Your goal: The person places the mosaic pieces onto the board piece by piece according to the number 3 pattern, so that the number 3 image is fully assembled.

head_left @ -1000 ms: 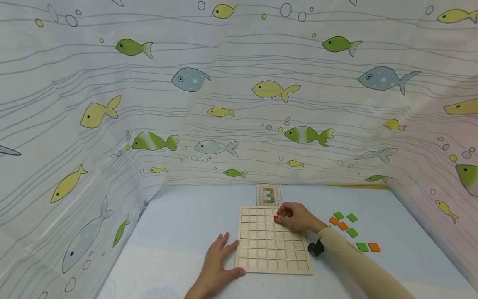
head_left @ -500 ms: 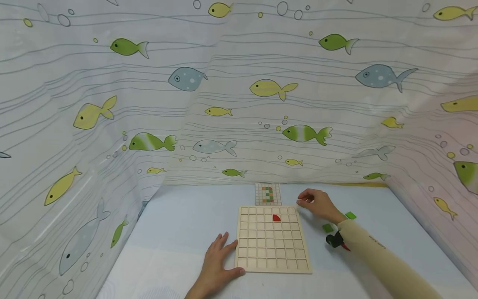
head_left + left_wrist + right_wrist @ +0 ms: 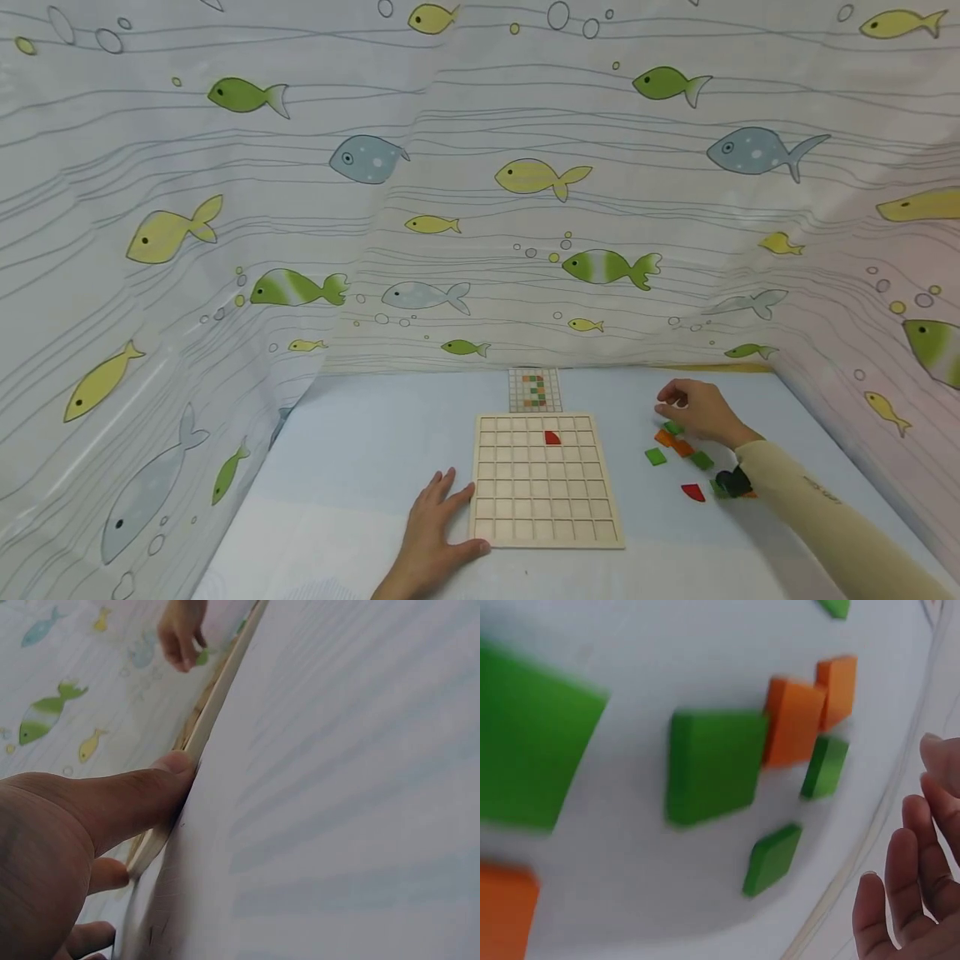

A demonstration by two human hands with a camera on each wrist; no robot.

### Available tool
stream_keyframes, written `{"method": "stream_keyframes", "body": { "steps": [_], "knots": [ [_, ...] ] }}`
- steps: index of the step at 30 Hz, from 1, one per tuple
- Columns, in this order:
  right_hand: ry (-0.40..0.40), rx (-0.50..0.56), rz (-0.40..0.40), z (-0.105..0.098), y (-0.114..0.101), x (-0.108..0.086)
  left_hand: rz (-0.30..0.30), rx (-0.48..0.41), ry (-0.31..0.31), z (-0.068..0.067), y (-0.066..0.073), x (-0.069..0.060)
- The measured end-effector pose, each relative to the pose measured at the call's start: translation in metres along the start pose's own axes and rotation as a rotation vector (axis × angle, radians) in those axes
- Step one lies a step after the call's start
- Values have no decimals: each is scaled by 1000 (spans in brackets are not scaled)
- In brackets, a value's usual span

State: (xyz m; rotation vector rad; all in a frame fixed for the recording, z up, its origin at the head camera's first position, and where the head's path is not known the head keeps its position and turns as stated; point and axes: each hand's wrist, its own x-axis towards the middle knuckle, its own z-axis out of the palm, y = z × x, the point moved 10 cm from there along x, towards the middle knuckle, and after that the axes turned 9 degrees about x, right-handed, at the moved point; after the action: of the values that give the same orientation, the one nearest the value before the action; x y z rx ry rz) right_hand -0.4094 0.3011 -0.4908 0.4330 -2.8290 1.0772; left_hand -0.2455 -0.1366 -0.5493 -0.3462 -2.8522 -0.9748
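My left hand (image 3: 433, 533) rests with spread fingers against the left side of a wooden grid board (image 3: 543, 492), its thumb at the near left corner. In the left wrist view that thumb (image 3: 142, 795) lies along the board's edge. One red quarter-round tile (image 3: 552, 437) sits in a cell of the second row from the far edge. My right hand (image 3: 701, 410) hovers over loose tiles right of the board, fingers loosely bent. Nothing shows between its fingers in the right wrist view, where green tiles (image 3: 718, 766) and orange tiles (image 3: 793, 722) lie beside the hand.
Beyond the board lies a small card (image 3: 517, 402) printed with a coloured grid pattern. A loose red tile (image 3: 693, 492) and a green tile (image 3: 656, 457) lie right of the board. A fish-print curtain (image 3: 480, 250) encloses the table on the back and sides.
My right hand has let go of the red tile in its cell and moved right, over the loose tiles. My left hand has stayed at the board's corner.
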Motion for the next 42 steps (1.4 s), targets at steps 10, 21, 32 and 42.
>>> {"method": "stream_keyframes", "body": {
  "steps": [10,21,32,42],
  "knots": [
    [-90,-39,6,-3,24,-12,-23,-17,-8,-1,0,-1],
    [-204,16,91,8,46,-21,-33,-25,-24,-3,2,-3],
    [-183,9,117,10,52,-18,-23,-20,-7,-2,3,-3],
    [-178,5,145,10,57,-18,-23,-22,-6,-3,3,-3]
  ]
}}
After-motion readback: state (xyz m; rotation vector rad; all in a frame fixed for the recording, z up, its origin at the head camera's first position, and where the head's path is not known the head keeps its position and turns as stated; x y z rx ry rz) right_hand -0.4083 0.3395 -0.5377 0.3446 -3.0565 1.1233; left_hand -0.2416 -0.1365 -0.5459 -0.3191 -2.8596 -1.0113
